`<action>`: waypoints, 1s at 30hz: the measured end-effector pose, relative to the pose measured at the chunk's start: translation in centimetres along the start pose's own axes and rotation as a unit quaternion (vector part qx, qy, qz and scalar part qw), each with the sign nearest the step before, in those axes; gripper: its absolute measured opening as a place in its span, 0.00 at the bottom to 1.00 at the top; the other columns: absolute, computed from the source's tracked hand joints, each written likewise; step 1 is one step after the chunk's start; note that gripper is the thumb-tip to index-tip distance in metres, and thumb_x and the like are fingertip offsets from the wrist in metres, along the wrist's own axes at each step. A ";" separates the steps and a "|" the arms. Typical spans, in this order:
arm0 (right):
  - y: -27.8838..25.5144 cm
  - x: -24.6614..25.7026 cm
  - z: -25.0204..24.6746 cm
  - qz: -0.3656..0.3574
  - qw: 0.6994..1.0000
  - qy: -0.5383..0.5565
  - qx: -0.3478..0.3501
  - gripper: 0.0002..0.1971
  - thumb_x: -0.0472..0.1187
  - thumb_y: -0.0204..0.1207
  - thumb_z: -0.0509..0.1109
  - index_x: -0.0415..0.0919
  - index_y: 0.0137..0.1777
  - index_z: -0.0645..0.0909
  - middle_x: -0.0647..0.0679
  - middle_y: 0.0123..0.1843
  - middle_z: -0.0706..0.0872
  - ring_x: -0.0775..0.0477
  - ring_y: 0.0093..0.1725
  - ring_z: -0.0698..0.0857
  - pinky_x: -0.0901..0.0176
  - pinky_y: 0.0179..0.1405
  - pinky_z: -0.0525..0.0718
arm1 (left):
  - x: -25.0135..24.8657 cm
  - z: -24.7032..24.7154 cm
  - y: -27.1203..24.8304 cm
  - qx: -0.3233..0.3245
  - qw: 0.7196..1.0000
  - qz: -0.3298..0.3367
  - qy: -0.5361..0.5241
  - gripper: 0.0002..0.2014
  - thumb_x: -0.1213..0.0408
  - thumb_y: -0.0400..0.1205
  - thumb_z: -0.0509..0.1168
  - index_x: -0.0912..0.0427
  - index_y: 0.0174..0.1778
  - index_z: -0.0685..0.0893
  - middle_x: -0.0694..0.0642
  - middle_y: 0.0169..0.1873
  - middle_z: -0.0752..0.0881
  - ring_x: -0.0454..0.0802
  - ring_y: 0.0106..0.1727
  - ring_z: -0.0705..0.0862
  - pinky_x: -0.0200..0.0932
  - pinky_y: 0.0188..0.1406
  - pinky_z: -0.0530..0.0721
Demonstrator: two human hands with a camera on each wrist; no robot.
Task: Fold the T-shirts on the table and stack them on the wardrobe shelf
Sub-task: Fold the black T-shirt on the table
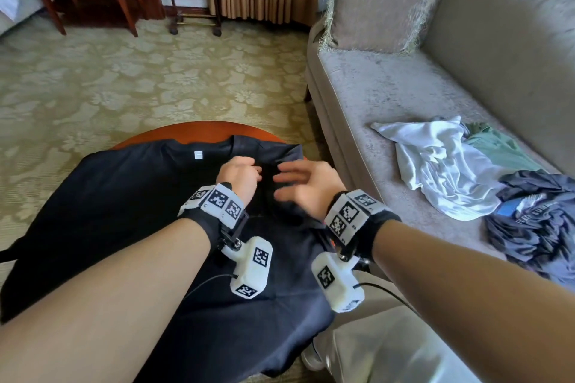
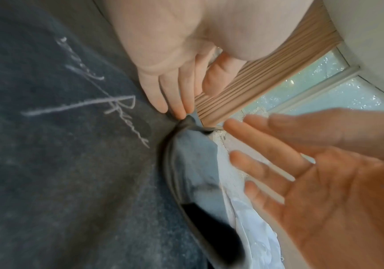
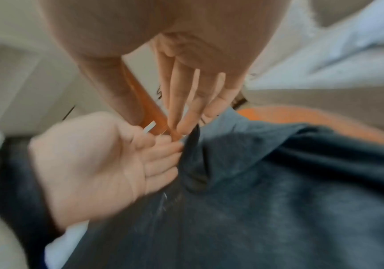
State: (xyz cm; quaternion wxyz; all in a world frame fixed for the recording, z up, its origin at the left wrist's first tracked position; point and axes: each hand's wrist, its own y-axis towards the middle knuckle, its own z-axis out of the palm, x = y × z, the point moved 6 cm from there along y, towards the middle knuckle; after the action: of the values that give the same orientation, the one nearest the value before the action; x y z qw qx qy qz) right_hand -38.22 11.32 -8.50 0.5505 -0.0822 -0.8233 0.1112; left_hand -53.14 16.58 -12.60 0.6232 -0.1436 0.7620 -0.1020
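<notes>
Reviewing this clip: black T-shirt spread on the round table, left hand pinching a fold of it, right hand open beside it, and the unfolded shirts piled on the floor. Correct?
Not quite. The unfolded shirts are piled on the sofa seat, not the floor, as the head view shows. The rest holds: black T-shirt on the round table, left hand pinching a fold, right hand open beside it.

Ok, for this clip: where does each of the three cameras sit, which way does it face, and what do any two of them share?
Head: on the person's head, facing forward and down at the black T-shirt on the round table; both forearms, left hand and right hand show.
Left wrist: along the left hand, whose fingertips pinch a fold of the shirt; the open right palm shows opposite.
Right wrist: along the right hand's straight fingers; blurred, with the left palm opposite.
Shared: both wrist views show both hands and the pinched fold.
</notes>
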 end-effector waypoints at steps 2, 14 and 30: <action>0.2 -0.8 -2.2 0.040 0.992 0.060 -0.108 0.12 0.36 0.61 0.78 0.49 0.44 0.88 0.46 0.40 0.92 0.49 0.36 0.88 0.57 0.44 0.85 | 0.2 -0.1 0.3 -0.009 0.999 -0.023 -0.027 0.18 0.73 0.83 0.61 0.66 0.70 0.77 0.65 0.62 0.85 0.59 0.55 0.85 0.56 0.62 0.81; 0.3 -4.9 -3.4 0.101 0.963 -0.238 -0.070 0.15 0.47 0.57 0.84 0.51 0.45 0.88 0.52 0.47 0.88 0.53 0.45 0.86 0.63 0.41 0.83 | -0.9 2.0 -0.9 -0.042 0.944 0.082 0.318 0.18 0.69 0.75 0.69 0.54 0.61 0.85 0.56 0.58 0.86 0.55 0.62 0.81 0.42 0.56 0.80; -1.4 -3.0 2.1 0.021 0.865 -0.501 0.014 0.45 0.58 0.71 0.71 0.53 0.84 0.50 0.48 0.85 0.39 0.41 0.84 0.38 0.37 0.80 0.51 | 0.4 -8.6 -1.2 -0.164 0.921 -0.026 0.352 0.33 0.54 0.73 0.73 0.60 0.72 0.70 0.63 0.70 0.72 0.64 0.71 0.73 0.64 0.70 0.73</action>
State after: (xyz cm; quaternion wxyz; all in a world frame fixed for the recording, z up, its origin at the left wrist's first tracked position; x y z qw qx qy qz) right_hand -39.04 8.98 -11.57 0.0625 -0.0247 -0.9847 0.1608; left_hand -61.54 15.14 -10.83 0.2797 -0.2186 0.9342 -0.0356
